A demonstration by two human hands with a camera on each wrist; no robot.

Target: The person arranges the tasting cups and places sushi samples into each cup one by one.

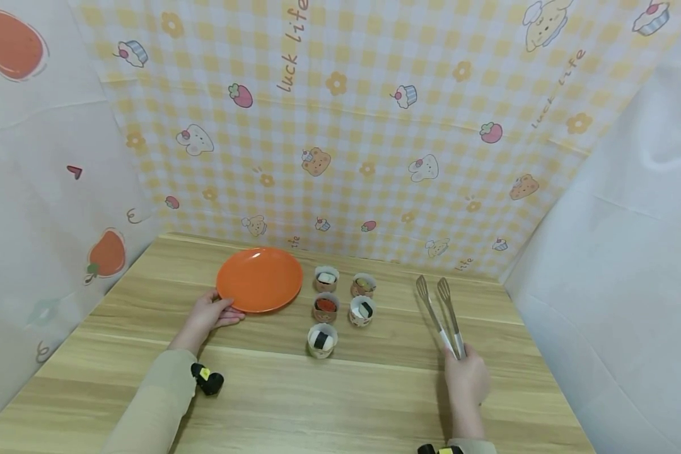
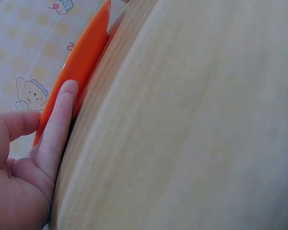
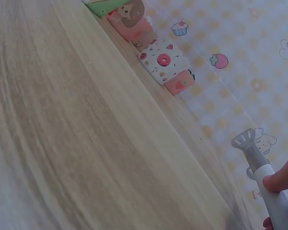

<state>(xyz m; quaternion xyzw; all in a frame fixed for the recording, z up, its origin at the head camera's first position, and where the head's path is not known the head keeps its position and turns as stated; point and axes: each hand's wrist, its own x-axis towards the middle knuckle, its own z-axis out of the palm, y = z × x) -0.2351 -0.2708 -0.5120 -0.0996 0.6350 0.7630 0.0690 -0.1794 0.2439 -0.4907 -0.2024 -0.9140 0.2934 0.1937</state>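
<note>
My left hand (image 1: 207, 316) pinches the near left rim of a round orange plate (image 1: 261, 280), thumb over the rim and fingers beneath. In the left wrist view, the plate (image 2: 81, 57) appears edge-on, tilted slightly off the wooden tabletop. At the right, my right hand (image 1: 468, 378) grips metal tongs (image 1: 459, 343) by their white handles, slotted tips apart and pointing toward the back. Nothing sits between the tips. The right wrist view shows part of the tongs (image 3: 273, 196) in the fingers.
Several paper cups with sushi pieces stand mid-table, including one with a red topping (image 1: 325, 306) and one with a dark-banded white piece (image 1: 321, 343). A checked cloth (image 1: 340, 126) hangs behind the wooden table (image 1: 295, 410); pale cloths flank both sides.
</note>
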